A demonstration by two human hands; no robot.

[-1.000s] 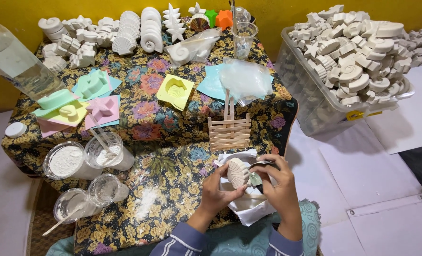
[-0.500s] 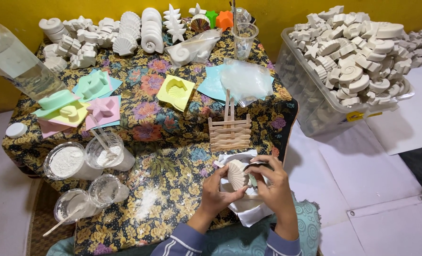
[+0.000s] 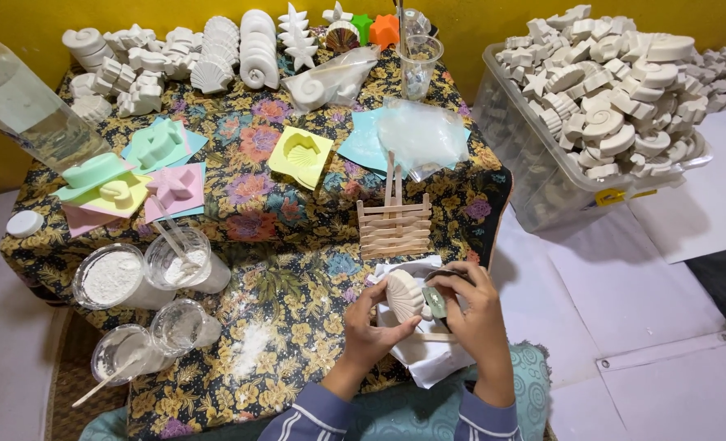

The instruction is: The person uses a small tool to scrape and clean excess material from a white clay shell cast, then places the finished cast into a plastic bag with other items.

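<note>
Two hands meet over a floral-clothed table (image 3: 297,327): left hand (image 3: 377,327) grips a ribbed white plaster shell (image 3: 404,294), right hand (image 3: 473,306) pinches a small green scrap (image 3: 435,303).

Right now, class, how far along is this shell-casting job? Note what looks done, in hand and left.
Done: finished white casts fill the clear bin. In hand: left hand holds a white shell cast; right hand presses a small green piece against it. Left: moulds still lie on the table.

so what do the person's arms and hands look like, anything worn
Both the left hand and the right hand are bare, with no gloves. No rings or watch can be made out. Each forearm ends in a blue-grey long sleeve with thin white stripes near the cuff.
</note>
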